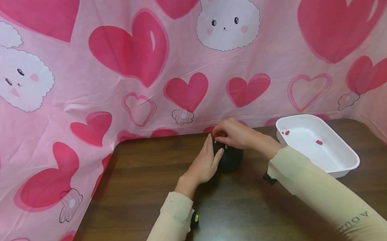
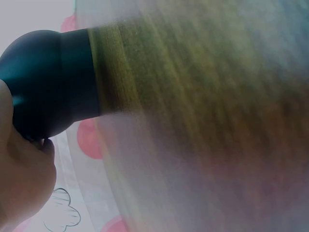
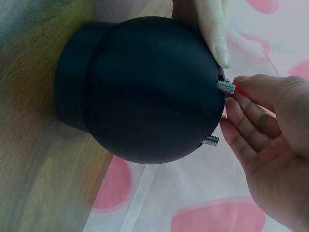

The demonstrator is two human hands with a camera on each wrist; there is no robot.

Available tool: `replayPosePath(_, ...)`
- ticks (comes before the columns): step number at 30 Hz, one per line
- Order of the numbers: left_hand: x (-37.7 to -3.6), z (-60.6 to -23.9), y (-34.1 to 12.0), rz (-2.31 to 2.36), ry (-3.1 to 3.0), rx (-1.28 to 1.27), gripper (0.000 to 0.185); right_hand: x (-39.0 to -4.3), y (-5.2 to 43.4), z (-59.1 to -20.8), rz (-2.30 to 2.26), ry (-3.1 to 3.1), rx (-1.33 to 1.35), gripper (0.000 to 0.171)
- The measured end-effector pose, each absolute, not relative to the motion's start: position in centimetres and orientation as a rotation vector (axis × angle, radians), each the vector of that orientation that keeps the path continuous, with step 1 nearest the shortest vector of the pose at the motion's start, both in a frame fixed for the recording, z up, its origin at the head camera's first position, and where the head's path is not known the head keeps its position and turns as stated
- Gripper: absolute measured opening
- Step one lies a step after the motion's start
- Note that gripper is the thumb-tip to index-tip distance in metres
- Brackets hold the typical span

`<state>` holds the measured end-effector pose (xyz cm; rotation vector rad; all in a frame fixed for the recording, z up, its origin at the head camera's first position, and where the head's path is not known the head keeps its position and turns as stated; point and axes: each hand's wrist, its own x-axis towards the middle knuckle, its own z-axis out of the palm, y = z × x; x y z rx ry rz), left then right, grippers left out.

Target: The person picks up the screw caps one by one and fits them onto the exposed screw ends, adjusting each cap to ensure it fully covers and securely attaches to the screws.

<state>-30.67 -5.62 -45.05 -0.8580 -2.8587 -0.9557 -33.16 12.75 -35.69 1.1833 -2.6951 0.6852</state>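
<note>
A black ball-shaped body (image 1: 232, 161) on a short round base stands on the table, near its back edge. Threaded metal studs (image 3: 211, 140) stick out of its upper part in the right wrist view. My left hand (image 1: 202, 165) holds the ball from the left, thumb on the near side. In the left wrist view, part of that hand rests against the dark ball (image 2: 41, 82). Over the top, my right hand (image 1: 237, 133) pinches a small red piece (image 1: 215, 136) beside a stud (image 3: 226, 87). Fingertips mostly hide this piece.
To the right stands a white plastic tub (image 1: 348, 160). Small red pieces (image 1: 319, 142) lie inside it. A pink cloth (image 1: 184, 62) with hearts and rabbits hangs behind and beside the brown wooden table (image 1: 226, 226).
</note>
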Motion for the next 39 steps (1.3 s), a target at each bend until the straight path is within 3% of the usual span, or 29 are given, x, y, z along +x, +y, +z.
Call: replayPosePath(39, -30.45, -45.00, -5.60, -0.949, -2.865, -0.851, 0.080, -33.08, 12.32, -35.67, 0.662, -2.700, 1.208, 0.015)
